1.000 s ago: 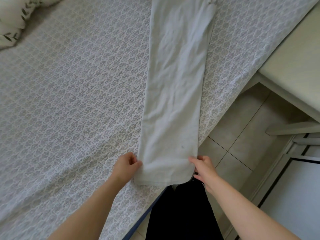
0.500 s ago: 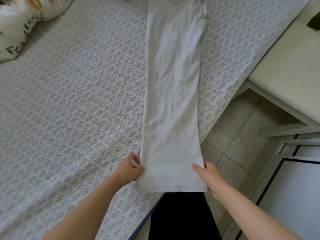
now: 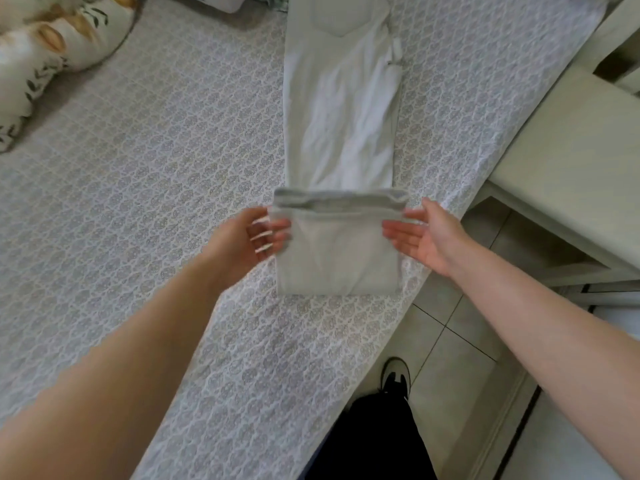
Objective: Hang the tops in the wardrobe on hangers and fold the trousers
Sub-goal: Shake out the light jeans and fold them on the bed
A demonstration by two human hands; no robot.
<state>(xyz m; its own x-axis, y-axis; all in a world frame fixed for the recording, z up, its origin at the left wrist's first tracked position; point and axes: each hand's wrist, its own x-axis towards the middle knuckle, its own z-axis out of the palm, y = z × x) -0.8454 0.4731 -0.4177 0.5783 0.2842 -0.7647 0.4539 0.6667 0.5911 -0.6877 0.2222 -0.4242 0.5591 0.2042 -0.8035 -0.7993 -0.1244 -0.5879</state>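
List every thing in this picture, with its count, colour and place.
trousers: one, pale grey, lengthwise on the bedspread, near end folded up over the legs
bedspread: one, white with grey pattern, fills the left and middle of the view
pillow: one, white with leaf print, upper left corner
table: one, cream, right side
floor tiles: several, pale, lower right
shoe: one, black and white, on the tiles near the bottom
black trouser leg: one, bottom edge, worn by the person
left hand: one, fingers straight but blurred, at the fold's left edge
right hand: one, open, palm up, at the fold's right edge
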